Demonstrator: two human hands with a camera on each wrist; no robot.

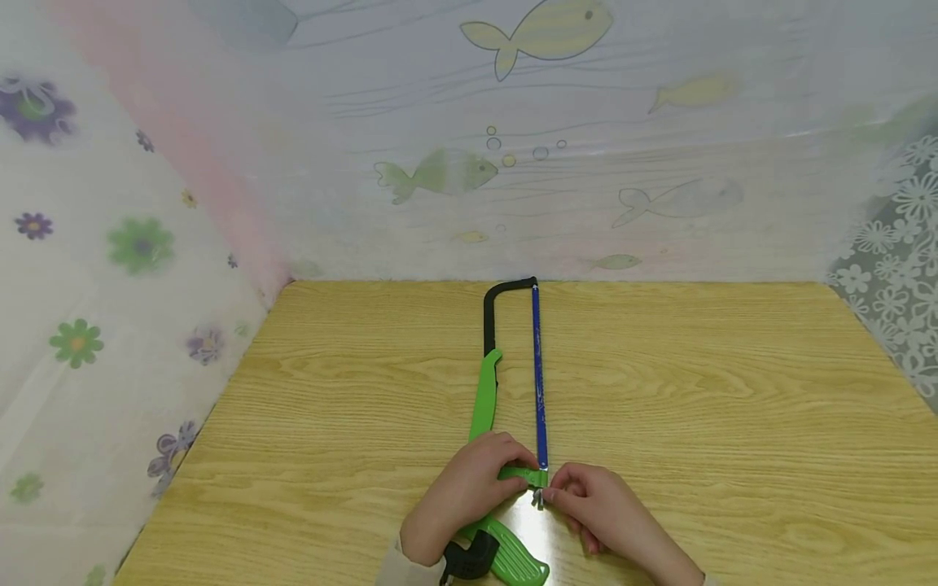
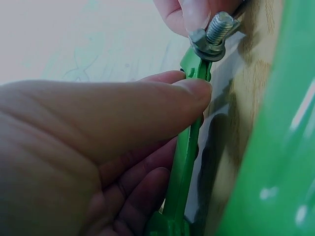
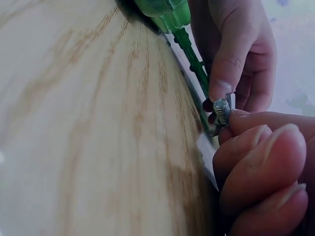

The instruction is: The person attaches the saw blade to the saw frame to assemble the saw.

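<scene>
A hacksaw with a green and black frame (image 1: 484, 403) lies on the table, its blue blade (image 1: 539, 366) running away from me. My left hand (image 1: 479, 480) pinches the green crosspiece (image 2: 184, 157) near the blade's close end, thumb on one side and fingers on the other. Past that crosspiece, a threaded bolt (image 3: 222, 112) sticks out with a metal wing nut (image 2: 201, 43) on it. The thumb and forefinger of my right hand (image 1: 604, 505) pinch the wing nut from the right. Its other fingers are curled in the right wrist view.
The wood-grain table (image 1: 696, 391) extends around the saw. Below my left wrist are the saw's ribbed green handle (image 1: 519, 557) and a black part (image 1: 472, 557). A fish-print sheet (image 1: 440, 212) hangs behind the table, and a flower-print sheet (image 1: 139, 325) at left.
</scene>
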